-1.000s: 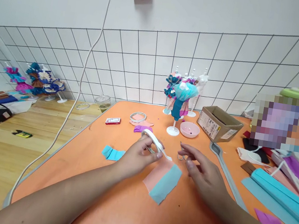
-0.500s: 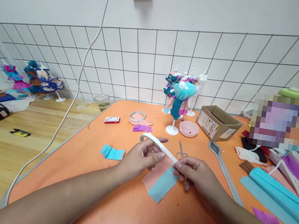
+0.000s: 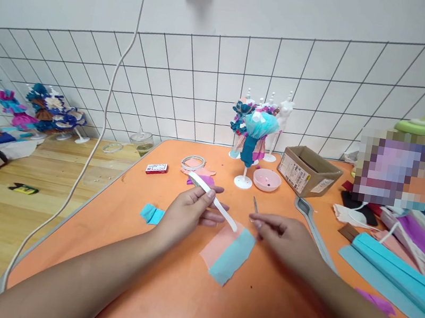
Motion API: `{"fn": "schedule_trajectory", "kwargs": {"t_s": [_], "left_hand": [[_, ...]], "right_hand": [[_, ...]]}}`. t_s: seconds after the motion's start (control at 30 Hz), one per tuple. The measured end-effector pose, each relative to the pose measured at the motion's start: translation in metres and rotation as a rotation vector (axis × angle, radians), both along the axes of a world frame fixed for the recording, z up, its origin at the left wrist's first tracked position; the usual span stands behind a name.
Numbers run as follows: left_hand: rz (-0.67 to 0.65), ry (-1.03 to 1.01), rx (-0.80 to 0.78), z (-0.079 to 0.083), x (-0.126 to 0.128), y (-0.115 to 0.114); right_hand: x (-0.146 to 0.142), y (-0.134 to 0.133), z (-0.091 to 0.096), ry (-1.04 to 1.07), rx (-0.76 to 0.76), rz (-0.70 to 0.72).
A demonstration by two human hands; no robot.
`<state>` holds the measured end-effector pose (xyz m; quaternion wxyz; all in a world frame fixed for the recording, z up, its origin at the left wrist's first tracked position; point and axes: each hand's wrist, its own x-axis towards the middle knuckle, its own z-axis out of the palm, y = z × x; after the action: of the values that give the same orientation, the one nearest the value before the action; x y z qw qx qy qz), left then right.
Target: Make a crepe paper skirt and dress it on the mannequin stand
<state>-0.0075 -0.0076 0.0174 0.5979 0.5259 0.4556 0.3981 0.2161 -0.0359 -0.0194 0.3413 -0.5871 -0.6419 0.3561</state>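
Observation:
My left hand (image 3: pixel 191 206) grips a roll of white tape (image 3: pixel 203 181) between thumb and fingers. A loose white strip runs from it down to the right, its end just above the crepe paper. Joined pink (image 3: pixel 219 244) and light blue crepe paper pieces (image 3: pixel 232 259) lie flat on the orange table (image 3: pixel 183 294) below. On the right, my right hand (image 3: pixel 281 237) has its thumb and index finger closed at the handle of small scissors (image 3: pixel 255 205). The blades point away from me; the handle is mostly hidden by the fingers.
Small dress forms in crepe paper (image 3: pixel 254 133), a pink bowl (image 3: pixel 267 180) and a cardboard box (image 3: pixel 307 171) stand at the back. Crepe paper rolls (image 3: pixel 401 264) lie right. A red-white box (image 3: pixel 156 168), another tape roll (image 3: pixel 193 163) and a blue scrap (image 3: pixel 152 214) lie left.
My right hand has let go of the tape strip and moved onto the scissors' handle. My left hand has drawn slightly left with the tape, whose strip end now hangs free.

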Motion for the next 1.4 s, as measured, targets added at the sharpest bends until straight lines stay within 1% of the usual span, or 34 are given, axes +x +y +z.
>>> {"fn": "schedule_trajectory", "kwargs": {"t_s": [0.07,0.13,0.2,0.27,0.33,0.5,0.7,0.77,0.87,0.97,1.03,1.13,1.2,1.27,1.33,1.4], "left_hand": [[0.025,-0.016,0.06,0.004,-0.004,0.003],[0.002,-0.043,0.134,0.007,-0.009,0.005],[-0.033,-0.082,0.166,0.009,-0.013,0.007],[-0.039,-0.11,0.152,0.009,-0.015,0.008],[-0.032,-0.108,0.124,0.008,-0.016,0.008],[-0.071,-0.058,0.026,0.006,-0.013,0.007],[-0.081,-0.037,0.019,0.005,-0.011,0.006],[-0.079,-0.044,0.017,0.005,-0.011,0.006],[-0.092,-0.06,0.011,0.005,-0.01,0.005],[-0.103,-0.073,0.031,0.003,-0.011,0.006],[-0.106,-0.077,0.045,0.001,-0.011,0.007],[-0.106,-0.074,0.07,0.0,-0.013,0.009],[-0.101,-0.065,0.092,0.0,-0.014,0.009],[-0.085,-0.059,0.085,0.002,-0.014,0.01],[-0.054,-0.066,0.067,0.004,-0.014,0.009],[-0.038,-0.08,0.066,0.006,-0.014,0.008]], "right_hand": [[0.011,0.013,-0.001,-0.169,0.107,-0.078],[0.015,0.025,-0.005,-0.422,0.231,-0.052],[0.013,0.032,-0.008,-0.623,0.245,0.023],[0.009,0.035,-0.01,-0.75,0.194,0.075],[0.007,0.032,-0.011,-0.81,0.151,0.103],[0.008,0.018,-0.006,-0.826,0.124,0.143],[0.001,0.013,0.006,-0.972,-0.023,0.077],[0.003,0.013,0.005,-1.014,-0.062,0.073],[0.01,0.014,-0.002,-1.049,-0.075,0.036],[0.016,0.015,-0.011,-1.004,-0.036,0.003],[0.017,0.017,-0.014,-0.938,-0.006,-0.004],[0.018,0.02,-0.013,-0.773,0.028,-0.014],[0.017,0.019,-0.009,-0.628,0.024,0.008],[0.014,0.013,-0.004,-0.434,-0.044,0.048],[0.006,0.001,0.001,-0.17,-0.179,0.08],[-0.003,-0.012,0.005,0.058,-0.328,0.183]]}}
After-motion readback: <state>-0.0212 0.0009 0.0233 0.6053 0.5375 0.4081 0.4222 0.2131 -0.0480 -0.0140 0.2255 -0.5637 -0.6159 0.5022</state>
